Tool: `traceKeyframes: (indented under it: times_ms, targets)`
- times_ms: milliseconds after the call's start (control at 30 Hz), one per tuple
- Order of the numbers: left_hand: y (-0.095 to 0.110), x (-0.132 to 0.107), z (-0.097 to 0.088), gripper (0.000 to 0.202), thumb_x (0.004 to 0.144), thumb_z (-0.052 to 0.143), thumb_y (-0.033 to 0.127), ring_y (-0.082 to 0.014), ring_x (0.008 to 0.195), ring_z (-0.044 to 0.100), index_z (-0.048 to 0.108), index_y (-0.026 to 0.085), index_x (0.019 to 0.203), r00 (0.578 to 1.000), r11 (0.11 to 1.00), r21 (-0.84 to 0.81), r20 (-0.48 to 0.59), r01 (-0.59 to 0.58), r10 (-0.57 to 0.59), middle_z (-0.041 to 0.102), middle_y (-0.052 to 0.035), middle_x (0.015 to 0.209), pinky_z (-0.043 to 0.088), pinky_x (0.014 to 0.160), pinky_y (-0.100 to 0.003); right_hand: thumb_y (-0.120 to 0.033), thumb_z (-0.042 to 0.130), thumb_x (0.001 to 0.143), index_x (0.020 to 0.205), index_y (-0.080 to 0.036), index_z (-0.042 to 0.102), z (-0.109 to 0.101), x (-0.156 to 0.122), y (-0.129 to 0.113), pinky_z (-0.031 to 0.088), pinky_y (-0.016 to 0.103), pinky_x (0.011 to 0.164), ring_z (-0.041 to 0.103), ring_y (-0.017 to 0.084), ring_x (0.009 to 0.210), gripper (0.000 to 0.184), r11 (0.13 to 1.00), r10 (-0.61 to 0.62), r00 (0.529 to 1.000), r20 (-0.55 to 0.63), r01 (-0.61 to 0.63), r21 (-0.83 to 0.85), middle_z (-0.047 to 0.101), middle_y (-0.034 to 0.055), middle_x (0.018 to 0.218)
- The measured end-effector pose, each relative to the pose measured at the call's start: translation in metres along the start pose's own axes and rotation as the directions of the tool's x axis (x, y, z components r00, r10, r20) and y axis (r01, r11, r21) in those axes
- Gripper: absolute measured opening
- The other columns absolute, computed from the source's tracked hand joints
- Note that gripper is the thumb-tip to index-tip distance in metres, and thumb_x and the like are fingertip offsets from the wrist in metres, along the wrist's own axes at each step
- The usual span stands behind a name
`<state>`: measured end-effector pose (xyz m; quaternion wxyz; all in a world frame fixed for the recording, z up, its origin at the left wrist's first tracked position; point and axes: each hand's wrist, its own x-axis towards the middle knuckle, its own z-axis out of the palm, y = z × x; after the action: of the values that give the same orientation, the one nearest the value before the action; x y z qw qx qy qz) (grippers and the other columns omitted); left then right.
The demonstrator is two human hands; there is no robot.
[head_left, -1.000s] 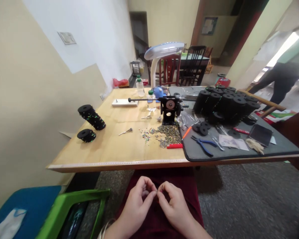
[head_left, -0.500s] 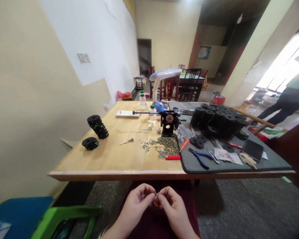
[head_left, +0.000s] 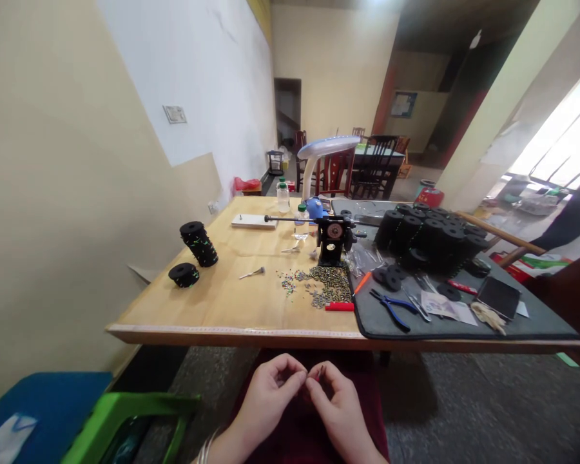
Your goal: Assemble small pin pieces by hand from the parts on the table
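My left hand (head_left: 272, 396) is closed in a pinch, thumb against forefinger, above my dark red lap (head_left: 299, 438). Its fingertips meet those of my right hand (head_left: 337, 401), which is pinched as well. Something small with a reddish tint shows at the right fingertips; it is too small to name. Both hands are in front of the table (head_left: 232, 316), below its edge. Beyond them on the tabletop lie a red-handled tool (head_left: 339, 307) and a heap of small metallic pieces (head_left: 329, 283) with tiny coloured beads beside it.
A black winding machine (head_left: 332, 238) with a long rod stands mid-table. Stacked black spools (head_left: 418, 238), blue pliers (head_left: 394, 309) and an orange screwdriver (head_left: 361, 283) are on the grey mat (head_left: 439, 327). More spools (head_left: 199, 243) stand left. A green stool (head_left: 125, 412) is beside me.
The view has swung slightly left, so the table sits further right. An orange bit below my fingertips is no longer visible. My hands stay together, and the person at right has mostly left view.
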<state>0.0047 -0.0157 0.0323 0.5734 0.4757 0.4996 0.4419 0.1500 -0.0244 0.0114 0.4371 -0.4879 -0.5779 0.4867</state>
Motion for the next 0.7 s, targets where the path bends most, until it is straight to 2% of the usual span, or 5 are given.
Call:
traceKeyframes:
  times_ms: [300, 700]
  targets:
    - [-0.0019, 0.0020, -0.0032, 0.018, 0.068, 0.072, 0.029, -0.0138, 0.056, 0.058, 0.069, 0.011, 0.068, 0.996, 0.994, -0.058, 0.029, 0.089, -0.087, 0.066, -0.0022, 0.060, 0.047, 0.056, -0.024, -0.035, 0.056, 0.084, 0.070, -0.019, 0.053, 0.0021, 0.0017, 0.0033, 0.041, 0.024, 0.052, 0.051, 0.014, 0.055, 0.022, 0.997, 0.059, 0.998, 0.014, -0.059, 0.042, 0.055, -0.0012, 0.060]
    - [-0.0027, 0.0034, -0.0041, 0.019, 0.068, 0.072, 0.029, -0.0146, 0.055, 0.061, 0.072, 0.010, 0.071, 0.995, 0.995, -0.012, 0.023, 0.099, -0.099, 0.068, -0.0038, 0.058, 0.049, 0.056, -0.025, -0.033, 0.053, 0.083, 0.071, -0.018, 0.052, 0.0012, 0.0030, 0.0055, 0.038, 0.023, 0.051, 0.048, 0.013, 0.054, 0.019, 0.998, 0.057, 0.998, 0.006, -0.057, 0.009, 0.053, -0.0015, 0.061]
